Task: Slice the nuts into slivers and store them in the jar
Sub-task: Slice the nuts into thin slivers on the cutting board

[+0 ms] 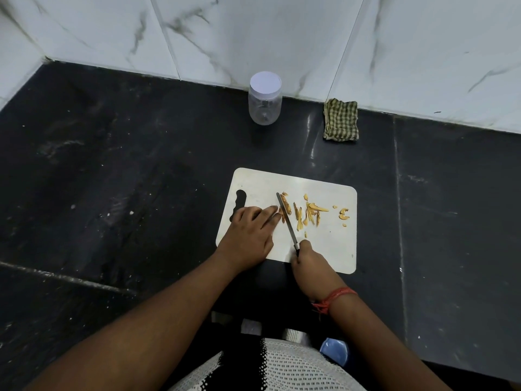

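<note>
On the board [324, 244], the right hand [311, 266] grips a knife [286, 218] — the left hand [248, 235], fingers flat, presses a nut [282, 211] beside slivers [310, 213].

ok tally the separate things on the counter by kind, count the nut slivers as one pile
cutting board: 1
knife: 1
pile of nut slivers: 1
jar: 1
checked cloth: 1
total: 5

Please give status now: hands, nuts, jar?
Left hand presses nut against cutting board. Right hand grips knife, slicing. Slivers beside blade. Jar closed, apart.
</note>
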The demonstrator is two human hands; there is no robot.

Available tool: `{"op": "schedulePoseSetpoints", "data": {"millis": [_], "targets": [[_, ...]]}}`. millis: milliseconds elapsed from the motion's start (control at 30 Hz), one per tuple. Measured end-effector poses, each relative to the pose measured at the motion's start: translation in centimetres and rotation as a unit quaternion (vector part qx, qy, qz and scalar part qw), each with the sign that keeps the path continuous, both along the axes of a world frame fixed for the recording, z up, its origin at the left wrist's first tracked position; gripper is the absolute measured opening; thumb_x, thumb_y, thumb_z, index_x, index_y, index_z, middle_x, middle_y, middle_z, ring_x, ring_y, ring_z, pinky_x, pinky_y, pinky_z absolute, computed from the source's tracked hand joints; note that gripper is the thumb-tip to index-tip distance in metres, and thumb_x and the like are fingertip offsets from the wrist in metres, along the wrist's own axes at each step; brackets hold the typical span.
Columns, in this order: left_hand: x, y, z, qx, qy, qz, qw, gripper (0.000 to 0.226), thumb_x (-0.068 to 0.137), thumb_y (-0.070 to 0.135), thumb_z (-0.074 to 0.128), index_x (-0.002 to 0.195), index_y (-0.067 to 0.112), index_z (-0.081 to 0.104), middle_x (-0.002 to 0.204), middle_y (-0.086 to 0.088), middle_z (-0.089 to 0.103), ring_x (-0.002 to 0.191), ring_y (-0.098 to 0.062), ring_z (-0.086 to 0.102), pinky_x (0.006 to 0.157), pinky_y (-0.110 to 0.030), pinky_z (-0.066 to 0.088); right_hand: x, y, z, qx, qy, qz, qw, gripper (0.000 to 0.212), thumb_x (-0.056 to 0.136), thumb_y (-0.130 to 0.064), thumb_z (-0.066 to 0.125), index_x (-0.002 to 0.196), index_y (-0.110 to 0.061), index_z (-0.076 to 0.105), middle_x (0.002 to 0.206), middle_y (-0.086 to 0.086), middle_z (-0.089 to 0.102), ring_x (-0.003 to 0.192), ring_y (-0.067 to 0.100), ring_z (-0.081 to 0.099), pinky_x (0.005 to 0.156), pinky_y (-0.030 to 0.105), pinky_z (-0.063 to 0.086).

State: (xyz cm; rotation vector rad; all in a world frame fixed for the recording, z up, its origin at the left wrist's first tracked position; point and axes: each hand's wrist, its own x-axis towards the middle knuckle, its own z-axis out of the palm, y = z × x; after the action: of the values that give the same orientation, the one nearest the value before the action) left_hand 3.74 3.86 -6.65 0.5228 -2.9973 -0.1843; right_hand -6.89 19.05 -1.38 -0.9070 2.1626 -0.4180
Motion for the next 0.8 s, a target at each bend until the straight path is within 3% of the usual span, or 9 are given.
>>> {"op": "schedulePoseSetpoints", "data": {"millis": [100,633,800], "targets": [[0.0,0.1,0.1,-0.009,-0.014,-0.002,1.000,0.055,0.093,0.032,0.045,0.145,0.017,0.050,0.149,-0.002,0.047,0.117,-0.024,0.048,0.101,-0.045,0.039,0.1,0.3,0.0,0.002,-0.003,0.001,1.000,0.005,0.101,-0.010,0.038,0.105,-0.007,0.041,0.079,0.004,0.054,0.064,0.017,0.049,0.059,0.028,0.035],[-0.3,0.5,0.3,-0.037,-0.024,-0.009,0.999,0.054,0.090,0.029,0.049,0.142,0.013,0.051,0.147,-0.005,0.048,0.111,-0.027,0.050,0.096,-0.046,0.042,1.1,1.8,-0.4,0.022,0.018,0.008,1.000,0.006,0.099,-0.008,0.040,0.104,-0.009,0.039,0.076,0.004,0.054,0.060,0.016,0.050,0.059,0.032,0.042],[-0.3,0.6,0.2,-0.048,-0.033,-0.010,0.998,0.055,0.090,0.029,0.050,0.142,0.012,0.051,0.146,-0.006,0.048,0.111,-0.027,0.050,0.095,-0.045,0.043,1.6,3.3,-0.3,0.031,0.012,0.012,0.999,0.008,0.098,-0.007,0.039,0.104,-0.011,0.036,0.070,-0.001,0.049,0.060,0.017,0.048,0.059,0.031,0.036]]}}
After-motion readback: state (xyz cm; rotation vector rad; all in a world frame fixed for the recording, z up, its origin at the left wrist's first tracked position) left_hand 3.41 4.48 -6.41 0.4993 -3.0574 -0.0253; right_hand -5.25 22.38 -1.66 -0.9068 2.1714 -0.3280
